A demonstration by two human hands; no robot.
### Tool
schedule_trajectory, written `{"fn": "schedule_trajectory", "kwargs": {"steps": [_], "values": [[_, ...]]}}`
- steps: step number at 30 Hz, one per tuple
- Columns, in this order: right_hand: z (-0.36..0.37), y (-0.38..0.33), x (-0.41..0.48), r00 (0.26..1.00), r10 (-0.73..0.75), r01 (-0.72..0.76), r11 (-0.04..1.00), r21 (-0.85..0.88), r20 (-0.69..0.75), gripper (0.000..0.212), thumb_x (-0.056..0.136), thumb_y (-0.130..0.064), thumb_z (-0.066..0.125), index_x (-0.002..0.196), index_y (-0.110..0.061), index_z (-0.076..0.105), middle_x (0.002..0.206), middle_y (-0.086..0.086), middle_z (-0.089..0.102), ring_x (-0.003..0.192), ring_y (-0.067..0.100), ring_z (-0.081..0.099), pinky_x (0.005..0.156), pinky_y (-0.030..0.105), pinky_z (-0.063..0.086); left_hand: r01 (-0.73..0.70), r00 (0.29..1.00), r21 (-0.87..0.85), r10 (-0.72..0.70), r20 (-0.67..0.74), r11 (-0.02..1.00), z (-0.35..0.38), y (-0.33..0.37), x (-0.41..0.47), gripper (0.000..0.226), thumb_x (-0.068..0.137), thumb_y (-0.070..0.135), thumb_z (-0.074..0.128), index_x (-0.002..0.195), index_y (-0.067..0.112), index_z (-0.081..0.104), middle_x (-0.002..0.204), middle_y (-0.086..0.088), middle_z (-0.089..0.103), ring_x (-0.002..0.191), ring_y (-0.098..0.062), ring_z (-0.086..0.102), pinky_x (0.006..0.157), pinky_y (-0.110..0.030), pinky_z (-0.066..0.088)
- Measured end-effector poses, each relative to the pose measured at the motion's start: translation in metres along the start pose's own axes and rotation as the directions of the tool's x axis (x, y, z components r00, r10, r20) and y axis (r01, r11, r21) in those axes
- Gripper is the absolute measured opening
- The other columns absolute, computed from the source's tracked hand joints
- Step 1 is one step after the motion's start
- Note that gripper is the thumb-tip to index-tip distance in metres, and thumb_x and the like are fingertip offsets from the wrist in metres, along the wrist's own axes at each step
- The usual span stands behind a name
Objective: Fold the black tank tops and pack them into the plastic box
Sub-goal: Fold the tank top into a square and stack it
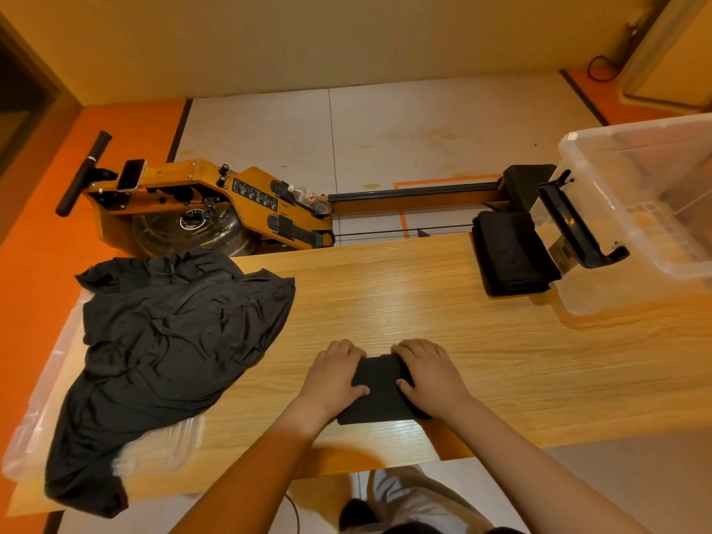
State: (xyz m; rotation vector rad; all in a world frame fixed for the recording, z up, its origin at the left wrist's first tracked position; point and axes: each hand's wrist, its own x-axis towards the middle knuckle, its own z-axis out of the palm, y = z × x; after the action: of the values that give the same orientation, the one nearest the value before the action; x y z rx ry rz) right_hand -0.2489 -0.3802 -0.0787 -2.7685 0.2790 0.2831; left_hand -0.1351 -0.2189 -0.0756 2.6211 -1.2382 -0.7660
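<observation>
The left grip (335, 375) and right grip (431, 373) clasp a folded black tank top (379, 395) at the bench's (385, 287) near middle, while the plastic box (635, 291) far right looks empty, a folded stack (510, 252) just beside it.

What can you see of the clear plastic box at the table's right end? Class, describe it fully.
The plastic box is large, clear and rectangular, with a thick rim and a black clip handle on one end. It stands open, no lid on it, on the wooden table, partly cut off by the frame edge. Nothing shows inside. A folded black stack lies right beside the handle end.
</observation>
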Motion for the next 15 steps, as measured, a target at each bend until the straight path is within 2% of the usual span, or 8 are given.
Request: {"fn": "schedule_trajectory", "kwargs": {"steps": [2, 5, 9, 12, 14, 15], "values": [[-0.006, -0.002, 0.007, 0.998, 0.019, -0.013, 0.996, -0.089, 0.065, 0.054, 0.09, -0.034, 0.056, 0.14, -0.02, 0.042, 0.136, 0.0, 0.048, 0.129, 0.022, 0.039, 0.112, 0.034, 0.018, 0.056, 0.995, -0.004, -0.055, 0.078, 0.998, -0.005, 0.003, 0.006, 0.055, 0.082, 0.038, 0.07, 0.128, 0.02, 0.046, 0.125, -0.001, 0.052, 0.118, -0.021, 0.045, 0.093, -0.032, 0.034], [-0.012, -0.005, 0.014, 0.988, 0.018, 0.001, 0.993, -0.118, 0.156, 0.047, 0.088, -0.031, 0.058, 0.132, -0.017, 0.047, 0.129, 0.004, 0.05, 0.123, 0.023, 0.04, 0.103, 0.034, 0.027, 0.091, 0.975, 0.002, -0.089, 0.204, 0.996, -0.01, 0.008, 0.014, 0.044, 0.08, 0.034, 0.073, 0.115, 0.016, 0.053, 0.117, -0.004, 0.059, 0.109, -0.025, 0.053, 0.082, -0.033, 0.038], [-0.022, -0.002, 0.015, 0.979, -0.012, 0.033, 0.994, -0.102, 0.201, 0.037, 0.085, -0.023, 0.061, 0.12, -0.012, 0.056, 0.122, 0.006, 0.047, 0.118, 0.023, 0.039, 0.09, 0.031, 0.035, 0.031, 0.966, 0.012, -0.033, 0.257, 0.999, -0.016, 0.012, 0.017, 0.044, 0.081, 0.031, 0.074, 0.118, 0.014, 0.058, 0.12, -0.007, 0.05, 0.113, -0.024, 0.047, 0.087, -0.036, 0.044], [-0.037, 0.003, 0.011, 0.978, -0.042, 0.047, 0.999, -0.021, 0.204, 0.037, 0.082, -0.025, 0.063, 0.117, -0.015, 0.056, 0.117, 0.002, 0.048, 0.113, 0.02, 0.043, 0.089, 0.029, 0.036, -0.037, 0.976, -0.132, 0.064, 0.206, 0.991, -0.024, 0.008, 0.009, 0.031, 0.084, 0.025, 0.07, 0.109, 0.016, 0.054, 0.115, -0.004, 0.049, 0.109, -0.02, 0.044, 0.085, -0.033, 0.041], [-0.053, 0.002, 0.009, 0.991, -0.061, 0.057, 0.997, 0.042, 0.116, 0.023, 0.082, -0.023, 0.063, 0.102, -0.019, 0.052, 0.102, -0.001, 0.054, 0.101, 0.02, 0.052, 0.092, 0.027, 0.035, -0.089, 0.991, -0.234, 0.11, 0.077, 0.968, -0.035, 0.004, 0.002, 0.02, 0.085, 0.019, 0.066, 0.094, 0.023, 0.049, 0.1, 0.003, 0.054, 0.095, -0.016, 0.05, 0.071, -0.03, 0.039], [-0.061, 0.001, 0.008, 0.997, -0.073, 0.072, 0.996, 0.045, 0.029, 0.021, 0.081, -0.021, 0.064, 0.096, -0.02, 0.049, 0.096, -0.003, 0.058, 0.095, 0.018, 0.055, 0.1, 0.028, 0.034, -0.121, 0.993, -0.25, 0.121, -0.017, 0.961, -0.042, 0.002, -0.001, 0.022, 0.085, 0.016, 0.064, 0.088, 0.026, 0.045, 0.092, 0.006, 0.055, 0.087, -0.015, 0.051, 0.065, -0.029, 0.037]]}}
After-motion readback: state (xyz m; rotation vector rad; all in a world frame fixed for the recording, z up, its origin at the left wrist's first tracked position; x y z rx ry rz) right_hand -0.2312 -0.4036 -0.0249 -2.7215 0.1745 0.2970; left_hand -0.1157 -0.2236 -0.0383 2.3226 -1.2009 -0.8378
